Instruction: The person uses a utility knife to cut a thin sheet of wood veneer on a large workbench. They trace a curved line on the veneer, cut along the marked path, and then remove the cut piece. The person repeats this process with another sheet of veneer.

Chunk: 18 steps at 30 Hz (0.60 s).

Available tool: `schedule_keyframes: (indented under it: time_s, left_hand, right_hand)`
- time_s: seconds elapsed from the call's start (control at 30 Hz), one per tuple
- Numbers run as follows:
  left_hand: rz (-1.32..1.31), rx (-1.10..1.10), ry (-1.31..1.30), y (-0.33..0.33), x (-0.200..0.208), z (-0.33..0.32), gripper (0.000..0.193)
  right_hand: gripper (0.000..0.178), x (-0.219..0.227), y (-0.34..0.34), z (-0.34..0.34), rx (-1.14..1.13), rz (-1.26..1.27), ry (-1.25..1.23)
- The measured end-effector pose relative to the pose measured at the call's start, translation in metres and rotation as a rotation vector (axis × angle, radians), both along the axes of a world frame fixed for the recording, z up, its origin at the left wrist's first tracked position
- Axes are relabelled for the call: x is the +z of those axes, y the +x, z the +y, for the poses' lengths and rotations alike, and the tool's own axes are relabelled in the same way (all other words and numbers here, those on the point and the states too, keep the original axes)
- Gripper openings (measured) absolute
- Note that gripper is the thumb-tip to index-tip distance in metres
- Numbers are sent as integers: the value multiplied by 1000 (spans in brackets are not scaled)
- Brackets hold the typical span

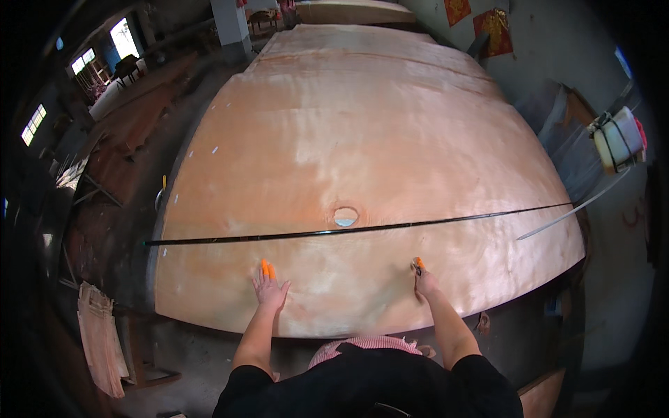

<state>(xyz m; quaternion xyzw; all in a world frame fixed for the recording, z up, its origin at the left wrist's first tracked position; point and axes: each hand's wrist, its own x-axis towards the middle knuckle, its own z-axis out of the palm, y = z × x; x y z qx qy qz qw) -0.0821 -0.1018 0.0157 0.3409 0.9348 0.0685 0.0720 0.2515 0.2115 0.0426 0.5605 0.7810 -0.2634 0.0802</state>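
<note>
A wide sheet of thin tan wood veneer (390, 153) is spread before me, with an oval hole (345, 217) near its middle. My left hand (270, 289) lies flat on the near part of the sheet, fingers stretched and orange covers on some fingertips. Closed round a small dark tool with a shiny end, my right hand (426, 283) is over the sheet farther right. The exact kind of this small tool (417, 267) is too small to tell. Beyond both hands a long thin black rod (306, 235) crosses the sheet from side to side.
Several small white strips (214, 150) dot the sheet's left side. A white container (619, 139) bound with dark cord hangs at the right, near a thin pale strip (571, 214) reaching over the sheet. Veneer offcuts (101, 338) stand at the lower left. A pillar (231, 24) rises behind.
</note>
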Motion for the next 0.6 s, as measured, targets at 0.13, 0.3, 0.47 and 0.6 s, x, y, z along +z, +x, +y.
schedule_keyframes:
  time_s: [0.13, 0.3, 0.47, 0.6]
  left_hand:
    - [2, -65, -5, 21, 8, -26, 80]
    - [-87, -145, -34, 89, 11, -80, 73]
    - [-875, 415, 814, 58, -51, -88, 51]
    - [-1473, 995, 878, -4, -16, -38, 59]
  right_hand:
    - [31, -4, 25, -16, 89, -182, 25]
    - [30, -21, 88, -61, -5, -243, 79]
    - [25, -32, 114, -83, -59, -145, 203]
    - [23, -31, 100, -88, -141, 128, 196]
